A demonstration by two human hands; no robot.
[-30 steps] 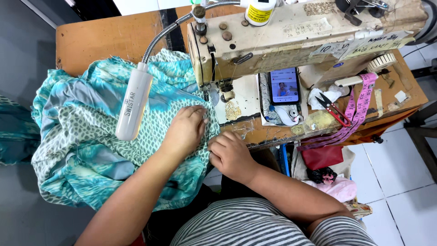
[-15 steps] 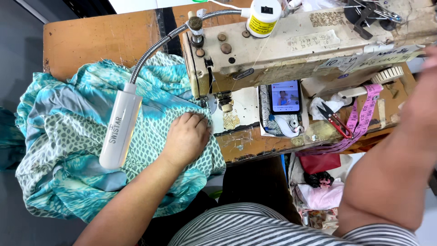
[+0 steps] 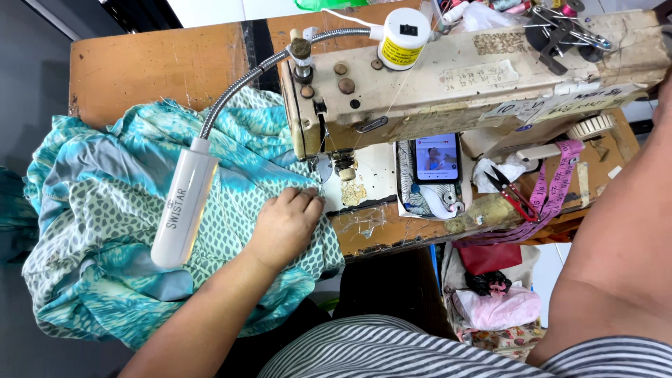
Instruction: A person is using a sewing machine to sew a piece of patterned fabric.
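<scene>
My left hand (image 3: 283,224) lies on a teal and white patterned fabric (image 3: 105,210). Its fingertips are curled on the cloth's edge just left of the presser foot (image 3: 344,168) of a cream sewing machine (image 3: 490,77). The fabric is bunched over the left half of the wooden table (image 3: 154,70) and hangs off its front edge. My right forearm (image 3: 623,259) rises along the right edge of the view, and the hand itself is out of frame. A white gooseneck lamp (image 3: 185,210) hangs over the fabric beside my left hand.
A phone (image 3: 435,157) with a lit screen stands under the machine arm. Red-handled snips (image 3: 514,192) and a pink measuring tape (image 3: 553,196) lie at the right. A white thread spool (image 3: 402,38) sits on top of the machine. Bags and cloth scraps (image 3: 493,308) sit below the table.
My right hand left the fabric edge and lifted up to the right, out of view. My left hand stayed on the cloth, a little closer to the presser foot.
</scene>
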